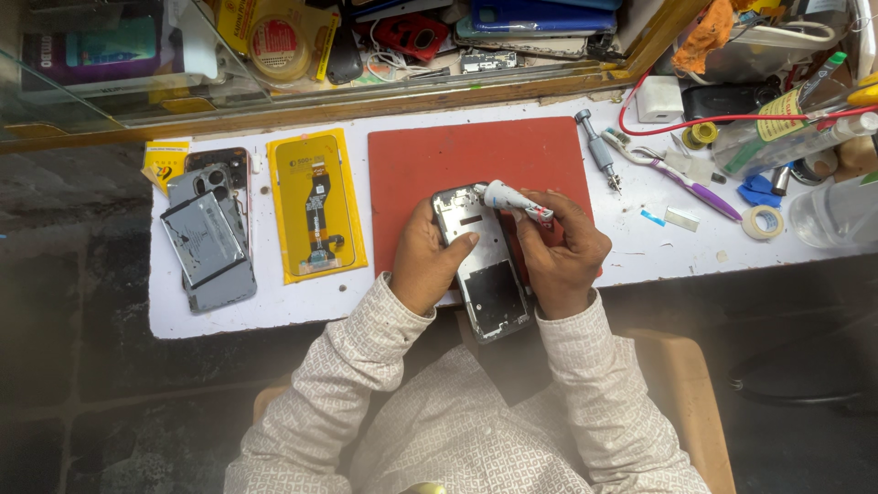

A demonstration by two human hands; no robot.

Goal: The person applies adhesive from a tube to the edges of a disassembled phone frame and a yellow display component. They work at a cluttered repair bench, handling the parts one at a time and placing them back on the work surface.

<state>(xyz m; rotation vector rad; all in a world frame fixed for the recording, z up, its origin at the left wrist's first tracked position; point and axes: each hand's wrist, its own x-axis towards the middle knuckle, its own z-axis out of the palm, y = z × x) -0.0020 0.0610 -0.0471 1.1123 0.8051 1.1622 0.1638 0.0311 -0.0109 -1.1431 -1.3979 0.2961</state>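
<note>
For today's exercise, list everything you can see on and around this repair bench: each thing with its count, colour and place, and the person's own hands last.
phone frame: one, grey and black, over the near edge of the mat, held
glue tube: one, white, tip at the frame's top edge
mat: one, red, middle of the white table
yellow packet with a flex part: one, left of the mat
phone back and battery stack: grey, far left
screwdriver: one, grey, right of the mat
toothbrush: one, purple and white, right
tape roll: one, pale, far right
left hand: grips the frame's left side
right hand: holds the tube
</note>
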